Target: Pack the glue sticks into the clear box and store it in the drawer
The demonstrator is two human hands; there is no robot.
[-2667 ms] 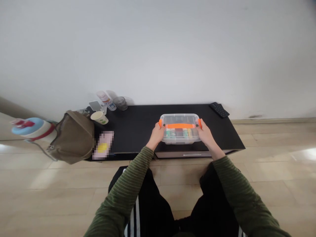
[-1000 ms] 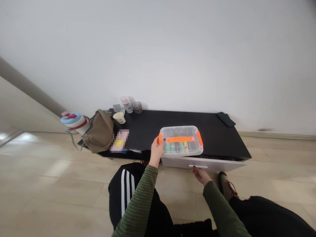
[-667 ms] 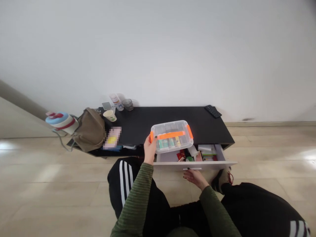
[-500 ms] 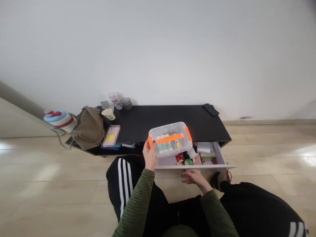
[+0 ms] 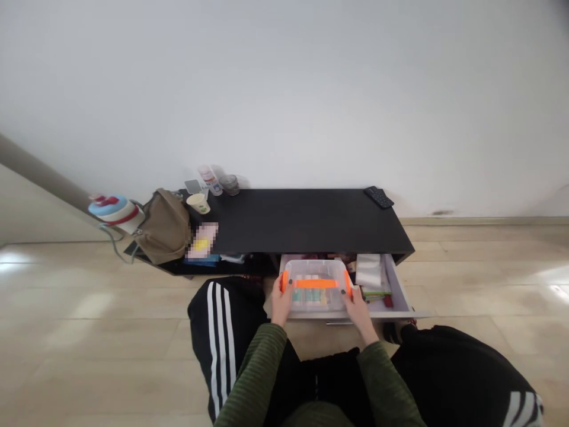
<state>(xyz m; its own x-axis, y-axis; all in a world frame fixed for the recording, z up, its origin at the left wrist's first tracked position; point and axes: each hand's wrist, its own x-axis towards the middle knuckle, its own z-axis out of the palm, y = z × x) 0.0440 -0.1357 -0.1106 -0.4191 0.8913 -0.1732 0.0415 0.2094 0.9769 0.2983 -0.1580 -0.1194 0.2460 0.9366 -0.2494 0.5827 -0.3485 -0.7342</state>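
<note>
A clear plastic storage box [image 5: 315, 301] with an orange handle and orange side clips is held over the left part of the pulled-out drawer [image 5: 402, 296]. Small white and green packages show through its lid. My left hand [image 5: 281, 301] grips its left end by the clip, thumb on top. Around the right end, my right hand [image 5: 357, 308] is closed in the same way. Beside the box, the drawer holds white packets [image 5: 368, 270] and several small coloured items. Whatever lies beneath the box is mostly hidden.
The drawer belongs to a low black cabinet [image 5: 306, 219] against the wall. On its top are a remote-like black keypad [image 5: 379, 197], a paper cup [image 5: 198, 203], a glass [image 5: 230, 184], a spray can [image 5: 210, 179] and a brown bag [image 5: 164, 228] with a blue-and-white bottle [image 5: 116, 213].
The box has come down and toward me, from above the cabinet's front edge to the drawer. My right hand has left the drawer front and taken the box's right end. The drawer sits further out.
</note>
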